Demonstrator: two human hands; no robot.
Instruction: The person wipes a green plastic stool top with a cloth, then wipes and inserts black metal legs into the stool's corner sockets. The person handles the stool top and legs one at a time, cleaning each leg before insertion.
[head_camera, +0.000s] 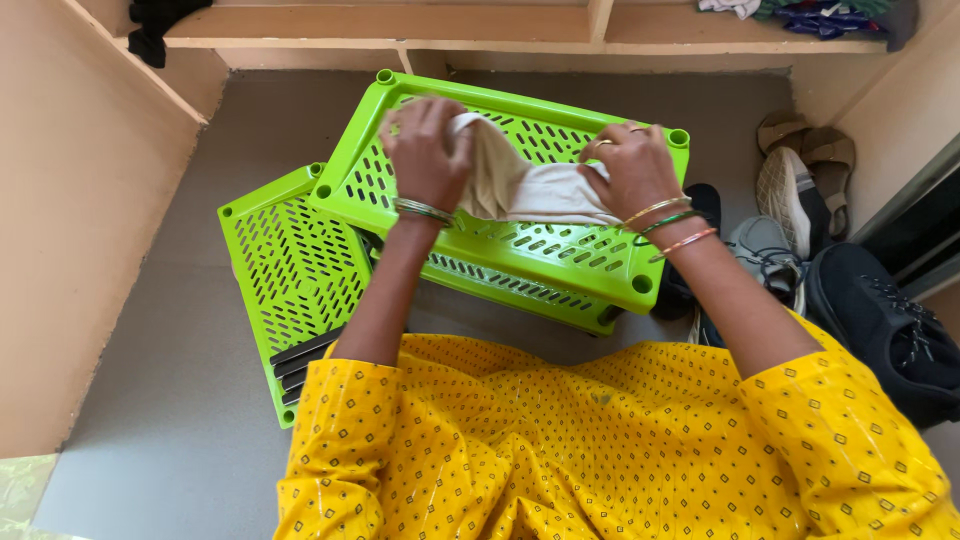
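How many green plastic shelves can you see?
3: the top shelf under the cloth both hands hold, a second one just beneath it, and one flat on the floor at left. More may be hidden.

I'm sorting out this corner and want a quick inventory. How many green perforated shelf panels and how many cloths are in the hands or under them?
Green perforated shelf panels: 2, the top panel and the lower panel
Beige cloth: 1, gripped by the left hand and the right hand
Total: 3
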